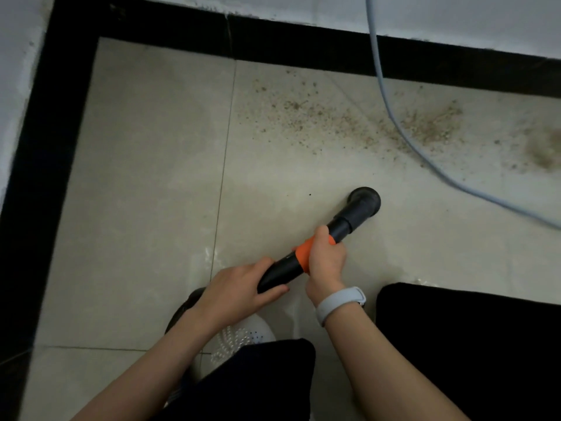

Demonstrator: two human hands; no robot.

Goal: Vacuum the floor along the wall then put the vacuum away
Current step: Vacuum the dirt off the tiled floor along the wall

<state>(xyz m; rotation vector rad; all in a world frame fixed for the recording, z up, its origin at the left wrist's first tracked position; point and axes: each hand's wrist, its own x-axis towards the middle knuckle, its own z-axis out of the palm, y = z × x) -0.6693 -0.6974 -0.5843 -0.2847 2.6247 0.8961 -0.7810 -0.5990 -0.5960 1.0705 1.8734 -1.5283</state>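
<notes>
A black vacuum tube (343, 226) with an orange band (303, 253) points up and to the right, its round nozzle (365, 202) on the pale tiled floor (145, 177). My right hand (326, 262), with a grey wristband, grips the tube at the orange band. My left hand (239, 288) holds the lower black end of the tube. Brown dirt and crumbs (349, 123) lie scattered along the black skirting (303, 44) of the far wall, beyond the nozzle.
A light blue cord (391, 113) runs down the wall and across the floor to the right. A black skirting also lines the left wall (36, 177). A white perforated vacuum body (239, 335) sits below my hands, between my dark-clothed legs (470, 344).
</notes>
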